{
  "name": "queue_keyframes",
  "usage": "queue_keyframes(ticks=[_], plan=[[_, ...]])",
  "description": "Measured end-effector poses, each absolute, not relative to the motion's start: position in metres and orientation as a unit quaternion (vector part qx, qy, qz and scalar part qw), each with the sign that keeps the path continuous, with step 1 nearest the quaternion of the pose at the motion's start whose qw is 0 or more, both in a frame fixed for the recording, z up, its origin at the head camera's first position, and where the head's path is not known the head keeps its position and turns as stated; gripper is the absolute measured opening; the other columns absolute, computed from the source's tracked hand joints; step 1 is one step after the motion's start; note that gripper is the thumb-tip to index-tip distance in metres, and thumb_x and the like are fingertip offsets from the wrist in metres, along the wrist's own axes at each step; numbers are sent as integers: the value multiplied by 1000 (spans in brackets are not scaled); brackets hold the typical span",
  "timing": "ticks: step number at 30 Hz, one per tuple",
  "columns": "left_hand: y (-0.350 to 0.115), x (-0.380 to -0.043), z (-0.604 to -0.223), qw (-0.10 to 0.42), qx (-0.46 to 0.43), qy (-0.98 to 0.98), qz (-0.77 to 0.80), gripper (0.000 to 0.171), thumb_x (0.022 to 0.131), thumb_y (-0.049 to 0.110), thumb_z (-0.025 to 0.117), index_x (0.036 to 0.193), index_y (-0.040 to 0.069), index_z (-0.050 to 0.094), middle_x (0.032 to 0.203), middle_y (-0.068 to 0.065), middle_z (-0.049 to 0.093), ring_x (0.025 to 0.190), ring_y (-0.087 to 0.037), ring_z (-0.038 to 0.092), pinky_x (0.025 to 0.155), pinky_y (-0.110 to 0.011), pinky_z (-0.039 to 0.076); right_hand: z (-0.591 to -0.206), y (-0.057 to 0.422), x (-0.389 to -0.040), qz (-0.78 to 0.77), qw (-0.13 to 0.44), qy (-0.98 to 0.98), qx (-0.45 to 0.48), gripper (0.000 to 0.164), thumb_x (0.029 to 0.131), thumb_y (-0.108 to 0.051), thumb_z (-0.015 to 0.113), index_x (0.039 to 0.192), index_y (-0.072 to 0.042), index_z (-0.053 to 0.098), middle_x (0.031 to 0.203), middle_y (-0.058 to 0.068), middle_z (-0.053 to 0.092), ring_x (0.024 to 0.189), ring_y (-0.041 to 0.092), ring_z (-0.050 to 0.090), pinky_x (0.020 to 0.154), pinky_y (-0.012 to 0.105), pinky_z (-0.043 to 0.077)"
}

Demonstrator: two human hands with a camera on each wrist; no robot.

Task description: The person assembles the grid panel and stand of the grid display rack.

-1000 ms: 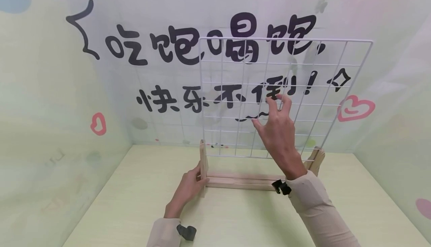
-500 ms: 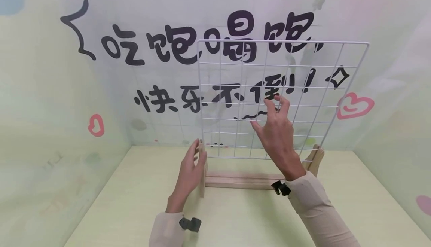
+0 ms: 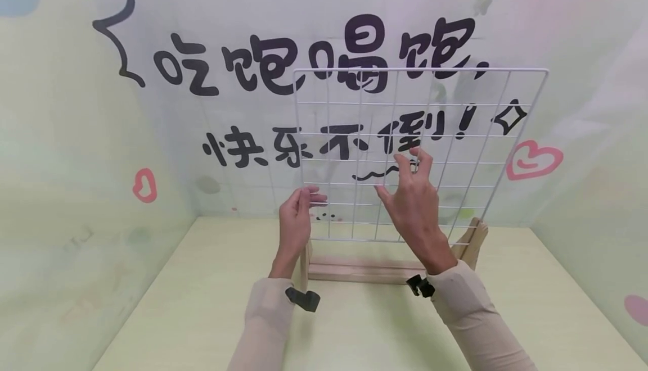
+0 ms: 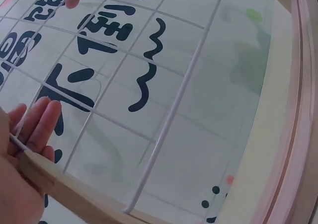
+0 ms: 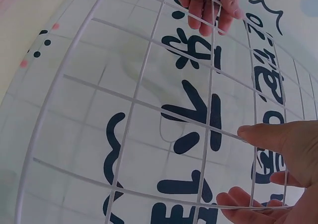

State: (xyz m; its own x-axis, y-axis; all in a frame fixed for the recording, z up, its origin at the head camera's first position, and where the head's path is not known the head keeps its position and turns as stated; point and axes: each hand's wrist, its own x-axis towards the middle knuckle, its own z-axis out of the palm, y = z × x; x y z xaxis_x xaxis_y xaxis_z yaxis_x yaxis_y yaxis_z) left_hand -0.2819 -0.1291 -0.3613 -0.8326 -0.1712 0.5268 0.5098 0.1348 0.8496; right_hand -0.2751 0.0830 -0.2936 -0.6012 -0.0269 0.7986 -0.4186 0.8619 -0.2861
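A white wire grid panel [image 3: 361,134] stands upright, leaning slightly, between the two end pieces of a wooden stand [image 3: 354,272]. My left hand [image 3: 295,219] holds the panel's left edge wire just above the left wooden upright [image 4: 74,199], its fingers reaching behind the mesh. Near the middle of the panel my right hand [image 3: 415,208] grips the wires, the thumb [image 5: 263,134] on one wire and the fingers [image 5: 243,206] behind the mesh. The panel's lower right corner meets the right upright [image 3: 473,239], partly hidden by my right forearm.
The stand rests on a pale wood-grain table [image 3: 202,303]. Behind it hangs a light backdrop [image 3: 243,0] with large black characters and pink hearts, which also forms the side walls. A black wrist mount [image 3: 304,299] is on my left cuff.
My left hand has risen from the left upright of the stand to the panel's left edge. The panel's top has dropped a little, and my right hand keeps its grip.
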Motion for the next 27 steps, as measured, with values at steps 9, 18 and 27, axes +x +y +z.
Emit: queue_keyframes(ticks=[9, 18, 27], plan=[[-119, -275, -356, 333, -99, -683, -643, 31, 106, 8, 40, 95, -11, 61, 92, -26, 72, 82, -43, 69, 61, -15, 41, -299, 83, -274, 230, 425, -865, 134, 67, 74, -20, 89, 129, 0, 56, 138, 24, 43, 59, 31, 60, 41, 35, 46], [-120, -293, -376, 352, -91, -683, -634, 29, 106, 13, 42, 93, -3, 64, 91, -17, 74, 83, -32, 71, 62, -19, 43, -298, 92, -271, 227, 389, -878, 163, 69, 80, -21, 85, 136, -1, 51, 146, 25, 36, 89, 38, 68, 44, 37, 50], [-119, -289, -371, 352, -84, -688, -628, 33, 106, 16, 43, 93, -6, 63, 91, -20, 74, 82, -34, 71, 67, -16, 46, -294, 129, -262, 281, 507, -778, 241, 37, 88, -5, 73, 122, 5, 63, 123, 23, 66, 85, 34, 73, 59, 35, 59]])
